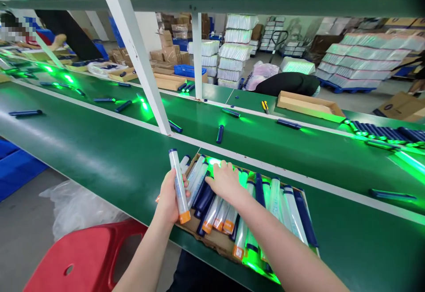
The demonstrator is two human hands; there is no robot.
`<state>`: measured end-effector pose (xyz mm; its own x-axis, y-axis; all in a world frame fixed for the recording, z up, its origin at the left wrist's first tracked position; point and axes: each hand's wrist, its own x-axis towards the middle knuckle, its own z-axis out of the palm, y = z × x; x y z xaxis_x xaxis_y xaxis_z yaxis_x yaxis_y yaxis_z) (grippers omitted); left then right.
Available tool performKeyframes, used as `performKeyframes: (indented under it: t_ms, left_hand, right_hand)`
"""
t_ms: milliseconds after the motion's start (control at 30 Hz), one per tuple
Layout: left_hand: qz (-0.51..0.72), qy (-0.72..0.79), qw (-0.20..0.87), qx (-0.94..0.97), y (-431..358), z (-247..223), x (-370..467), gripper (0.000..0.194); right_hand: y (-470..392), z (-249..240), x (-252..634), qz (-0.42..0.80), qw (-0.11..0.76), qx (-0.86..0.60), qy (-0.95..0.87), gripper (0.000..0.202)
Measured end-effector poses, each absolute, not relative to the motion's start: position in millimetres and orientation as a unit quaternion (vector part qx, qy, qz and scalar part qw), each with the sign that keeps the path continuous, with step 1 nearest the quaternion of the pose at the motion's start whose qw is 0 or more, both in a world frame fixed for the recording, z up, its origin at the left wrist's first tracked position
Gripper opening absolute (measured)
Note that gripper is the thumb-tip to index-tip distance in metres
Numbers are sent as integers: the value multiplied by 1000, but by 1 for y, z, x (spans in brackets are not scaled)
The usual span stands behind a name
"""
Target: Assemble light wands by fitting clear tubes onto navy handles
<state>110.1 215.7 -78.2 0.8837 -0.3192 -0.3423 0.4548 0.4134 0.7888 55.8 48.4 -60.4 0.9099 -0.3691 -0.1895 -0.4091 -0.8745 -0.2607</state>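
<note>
My left hand [171, 197] is closed around a clear, whitish plastic tube [179, 186] with a dark blue cap at its top and an orange cap at its lower end. The tube is tilted at the left side of a shallow cardboard box [219, 245]. That box holds several similar orange-capped tubes [211, 214] and dark blue stick-like lights [204, 200], some glowing green. Over the far part of the box, my right hand [226, 179] reaches down with thumb and fingers apart. Its fingertips touch or hover over the tubes; which, I cannot tell.
Behind a white rail, a green conveyor [195, 121] carries scattered blue sticks, some shining green. A white post [139, 57] rises just beyond the box. A yellow cutter [264, 107] and an open carton [310, 104] lie across the belt. A red stool [79, 256] stands lower left.
</note>
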Motion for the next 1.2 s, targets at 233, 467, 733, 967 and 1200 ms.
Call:
performKeyframes:
  t_ms: [233, 467, 733, 967, 1200]
  left_hand:
    - [-195, 66, 860, 467, 218, -86, 104, 30]
    - [-230, 102, 895, 367, 201, -45, 95, 25]
    - [-410, 73, 876, 242, 133, -14, 59, 32]
    - [-491, 16, 856, 163, 90, -10, 35, 28]
    - [-480, 40, 862, 159, 55, 0, 36, 17]
  right_hand:
    - [64, -66, 60, 52, 207, -962, 172, 25]
    - [47, -22, -8, -148, 354, -913, 135, 17]
    - [-11, -33, -132, -347, 510, -751, 236, 50]
    - [-6, -81, -128, -244, 558, -762, 221, 40]
    - [-6, -43, -189, -23, 732, -617, 290, 70]
